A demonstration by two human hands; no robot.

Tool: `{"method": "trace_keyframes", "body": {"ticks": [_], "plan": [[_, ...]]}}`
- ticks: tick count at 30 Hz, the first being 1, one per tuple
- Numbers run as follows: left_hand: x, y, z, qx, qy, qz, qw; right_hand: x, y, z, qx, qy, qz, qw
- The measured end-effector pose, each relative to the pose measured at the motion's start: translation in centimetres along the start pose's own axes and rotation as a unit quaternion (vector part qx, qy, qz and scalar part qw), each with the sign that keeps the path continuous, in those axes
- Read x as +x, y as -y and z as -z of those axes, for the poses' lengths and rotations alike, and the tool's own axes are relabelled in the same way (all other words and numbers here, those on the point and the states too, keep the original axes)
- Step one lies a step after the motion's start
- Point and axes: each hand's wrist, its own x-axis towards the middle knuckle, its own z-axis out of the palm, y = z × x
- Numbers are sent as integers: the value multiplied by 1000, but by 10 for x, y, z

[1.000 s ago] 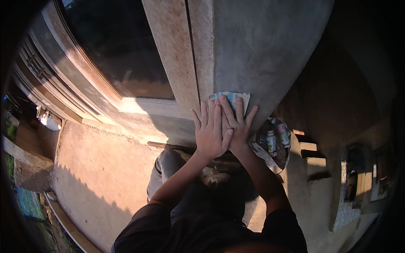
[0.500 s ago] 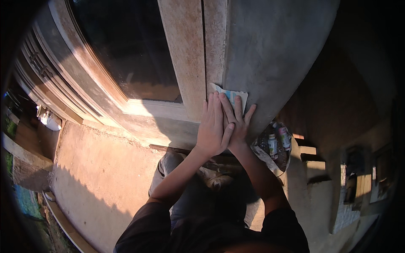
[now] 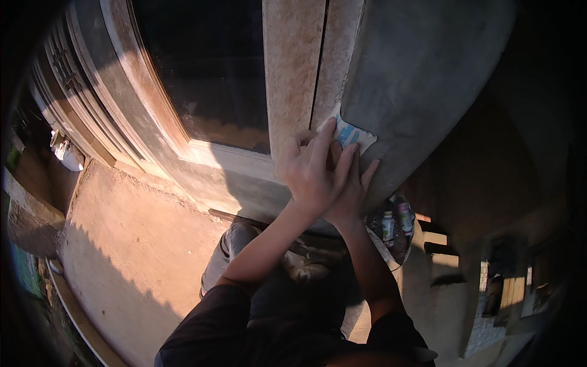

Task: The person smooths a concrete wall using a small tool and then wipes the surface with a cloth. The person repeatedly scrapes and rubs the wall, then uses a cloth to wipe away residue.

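Observation:
A sheet of sandpaper point(image 3: 353, 136), pale with blue print on its back, lies over the edge where the weathered wooden door frame point(image 3: 296, 67) meets the grey pillar point(image 3: 416, 73). My right hand point(image 3: 350, 194) presses the sheet there with fingers stretched out, its thumb side partly hidden under the other hand. Over it crosses my left hand point(image 3: 310, 177), its fingers bent and apart, the index finger reaching up to the sheet's left edge. Whether the left fingertips touch the paper I cannot tell.
A dark glass pane point(image 3: 208, 79) is set in the frame at left. Below right of my hands, a bag point(image 3: 400, 244) holds small bottles point(image 3: 388, 226). Sunlit concrete floor point(image 3: 128, 226) spreads at left; steps point(image 3: 445, 260) lie at right.
My left hand has lifted from lying flat beside the right one, its fingers now bent and crossing over it. The sheet has turned slightly, and the whole view has shifted.

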Motion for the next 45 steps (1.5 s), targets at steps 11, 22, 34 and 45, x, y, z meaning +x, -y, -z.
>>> {"method": "trace_keyframes", "body": {"ticks": [11, 22, 34, 45], "plan": [[5, 3, -39, -112, -18, 129, 985, -105, -30, 11, 73, -38, -96, 992], [-41, 2, -28, -232, -4, 30, 972, -5, -93, 22, -88, -210, -30, 973], [-71, 26, -12, -308, 60, 47, 948, -4, -95, 5, -139, -241, -4, 960], [-99, 49, -9, -307, 109, 56, 944, 0, -93, 8, -133, -238, 13, 962]]}}
